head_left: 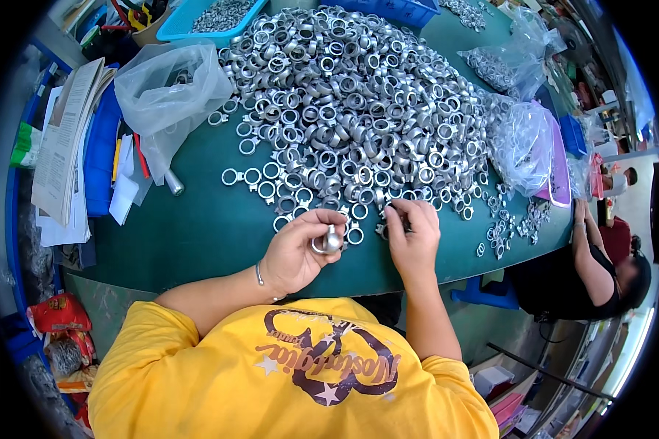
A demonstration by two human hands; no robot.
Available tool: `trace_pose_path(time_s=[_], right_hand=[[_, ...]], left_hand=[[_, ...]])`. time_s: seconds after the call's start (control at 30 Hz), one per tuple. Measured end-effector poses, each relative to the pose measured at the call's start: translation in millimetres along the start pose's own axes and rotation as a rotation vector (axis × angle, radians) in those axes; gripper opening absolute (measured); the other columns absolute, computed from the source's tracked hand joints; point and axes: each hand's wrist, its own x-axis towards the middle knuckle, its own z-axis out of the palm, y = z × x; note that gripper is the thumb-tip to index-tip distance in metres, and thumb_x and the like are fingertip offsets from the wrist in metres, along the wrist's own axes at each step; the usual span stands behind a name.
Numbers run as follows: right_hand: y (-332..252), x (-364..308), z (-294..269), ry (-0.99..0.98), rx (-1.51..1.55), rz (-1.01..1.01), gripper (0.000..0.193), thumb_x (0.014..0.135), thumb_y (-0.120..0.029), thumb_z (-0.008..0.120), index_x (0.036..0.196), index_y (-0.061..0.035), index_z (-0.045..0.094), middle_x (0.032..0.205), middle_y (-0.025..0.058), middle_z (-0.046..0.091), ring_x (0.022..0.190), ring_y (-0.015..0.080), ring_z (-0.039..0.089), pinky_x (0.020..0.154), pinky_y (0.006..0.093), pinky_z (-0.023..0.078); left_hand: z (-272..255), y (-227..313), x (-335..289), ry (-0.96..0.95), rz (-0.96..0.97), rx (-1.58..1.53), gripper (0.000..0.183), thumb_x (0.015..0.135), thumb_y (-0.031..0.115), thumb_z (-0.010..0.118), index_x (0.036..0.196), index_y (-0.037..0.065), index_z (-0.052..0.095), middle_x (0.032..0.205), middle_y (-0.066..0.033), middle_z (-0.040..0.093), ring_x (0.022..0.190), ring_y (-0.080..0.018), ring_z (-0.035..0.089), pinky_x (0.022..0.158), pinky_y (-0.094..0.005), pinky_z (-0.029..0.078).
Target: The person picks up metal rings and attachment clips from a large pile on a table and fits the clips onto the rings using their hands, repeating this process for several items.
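Note:
My left hand (296, 254) is closed round a shiny silver metal ring (332, 240) with a rounded outer side, held just above the table's near part. To its right, my right hand (416, 240) has thumb and fingers pinched together at the near edge of a large pile of metal rings (344, 102). Small metal parts show by those fingertips, but what exactly they grip is partly hidden. Many rings in the pile carry a small lug on the rim. A few loose rings (354, 235) lie between my two hands.
The green table (176, 245) carries a clear plastic bag (170, 88), a light-blue basket (223, 33) of small parts, and a blue tray (101, 157) with papers at left. At right are a bagged purple basket (559, 164), smaller rings (499, 230) and a seated co-worker (571, 282).

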Motion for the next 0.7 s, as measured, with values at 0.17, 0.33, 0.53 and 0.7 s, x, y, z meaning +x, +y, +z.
trace_pose_path(time_s=[0.17,0.33,0.53,0.7], right_hand=[[7.3,0.4,12.1,-0.002,-0.132,-0.095,0.015,0.071,-0.012,0.074,0.082,-0.0083,0.065,0.077,0.0028,0.058,0.074,0.0215,0.053,0.069,0.0332,0.036],[-1.5,1.9,10.7,0.042,-0.168,-0.092,0.012,0.07,-0.013,0.074,0.075,-0.0086,0.064,0.08,0.0016,0.058,0.078,0.0214,0.052,0.071,0.0349,0.035],[-6.7,10.1,12.8,0.013,-0.076,-0.119,0.013,0.068,-0.012,0.074,0.076,-0.0086,0.065,0.077,0.0032,0.055,0.076,0.0222,0.051,0.071,0.035,0.035],[-28.3,-9.1,-3.9,-0.138,0.322,-0.189,0.02,0.064,0.0,0.075,0.081,-0.0046,0.066,0.073,0.0064,0.057,0.065,0.0226,0.054,0.059,0.0308,0.042]], left_hand=[[1.9,0.9,-2.0,-0.089,0.032,-0.026,0.007,0.09,0.01,0.051,0.09,0.005,0.054,0.091,-0.0064,0.052,0.071,-0.0109,0.044,0.059,-0.0242,0.039],[8.1,0.0,-3.5,-0.047,0.038,0.112,0.006,0.087,0.005,0.055,0.083,0.006,0.051,0.093,-0.0081,0.055,0.075,-0.0119,0.053,0.058,-0.0228,0.044],[9.1,-1.0,-4.3,-0.009,0.056,0.29,0.009,0.089,0.01,0.057,0.093,0.003,0.055,0.075,-0.0059,0.056,0.06,-0.011,0.052,0.054,-0.0223,0.043],[11.4,-4.4,-4.2,0.034,0.155,0.496,0.021,0.083,0.007,0.067,0.102,0.001,0.058,0.078,-0.0021,0.057,0.059,-0.0067,0.053,0.051,-0.0177,0.043]])
